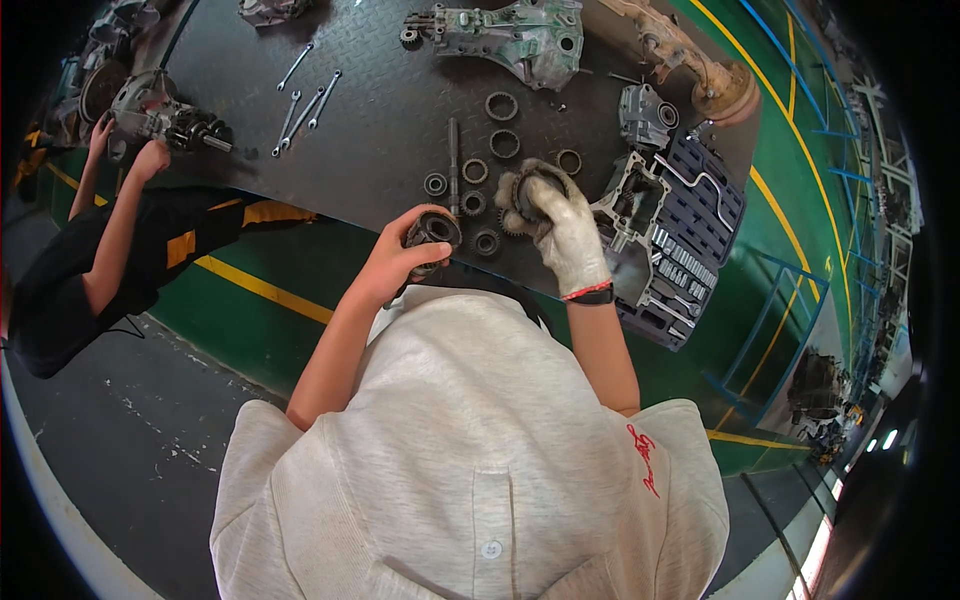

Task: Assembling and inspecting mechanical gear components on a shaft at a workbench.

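Observation:
My bare left hand (pixel 392 258) is closed round a dark toothed gear (pixel 434 228) at the near edge of the metal bench, its thumb across the gear's face. In a pale work glove, my right hand (pixel 572 238) grips a wide metal gear ring (pixel 527 186), with fingers reaching into its opening. Between and beyond the hands lie a long steel shaft (pixel 453 165), a small ring (pixel 435 184), a small gear (pixel 473 203), another gear (pixel 486 242) and several toothed rings, among them a larger ring (pixel 505 144). The glove partly hides the ring it holds.
Right of my right hand stand an opened metal housing (pixel 640 195) and a dark socket-set case (pixel 715 215). A gearbox casing (pixel 520 45) and a rusty axle part (pixel 690 65) lie at the back. Several wrenches (pixel 318 108) are farther left, where another person's hands (pixel 150 160) touch a gear assembly.

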A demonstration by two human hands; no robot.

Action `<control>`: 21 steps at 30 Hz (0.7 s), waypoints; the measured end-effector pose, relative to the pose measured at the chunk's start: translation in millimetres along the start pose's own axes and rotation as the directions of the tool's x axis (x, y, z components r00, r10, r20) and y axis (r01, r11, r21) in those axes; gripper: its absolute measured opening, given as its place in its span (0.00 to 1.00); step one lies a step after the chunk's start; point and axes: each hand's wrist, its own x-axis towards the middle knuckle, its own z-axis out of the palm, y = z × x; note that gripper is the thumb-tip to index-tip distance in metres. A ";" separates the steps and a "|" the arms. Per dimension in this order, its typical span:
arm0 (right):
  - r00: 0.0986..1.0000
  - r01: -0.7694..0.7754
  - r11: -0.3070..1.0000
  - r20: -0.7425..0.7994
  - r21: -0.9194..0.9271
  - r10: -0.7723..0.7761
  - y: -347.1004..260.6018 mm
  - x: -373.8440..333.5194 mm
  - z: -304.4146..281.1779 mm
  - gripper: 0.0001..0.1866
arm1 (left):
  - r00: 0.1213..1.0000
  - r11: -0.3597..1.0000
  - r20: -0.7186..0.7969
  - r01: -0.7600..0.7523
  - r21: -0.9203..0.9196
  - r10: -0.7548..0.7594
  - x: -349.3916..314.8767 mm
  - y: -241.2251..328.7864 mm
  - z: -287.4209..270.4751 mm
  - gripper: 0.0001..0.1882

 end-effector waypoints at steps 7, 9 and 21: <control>0.984 0.175 0.861 0.072 -0.478 -0.160 17.3 9.4 -40.6 0.19 | 1.000 1.000 -0.015 0.015 0.024 -0.015 3.7 -0.8 -4.6 0.25; 0.973 0.039 0.866 -0.179 -0.498 -0.147 16.6 22.2 -53.7 0.20 | 0.999 0.999 -0.025 0.028 0.027 -0.027 3.6 -1.9 -4.9 0.26; 0.997 -0.039 -0.084 -0.044 -0.996 0.060 68.7 197.3 -109.5 0.32 | 0.995 0.996 -0.066 0.080 0.043 -0.077 -0.6 -11.9 -17.3 0.27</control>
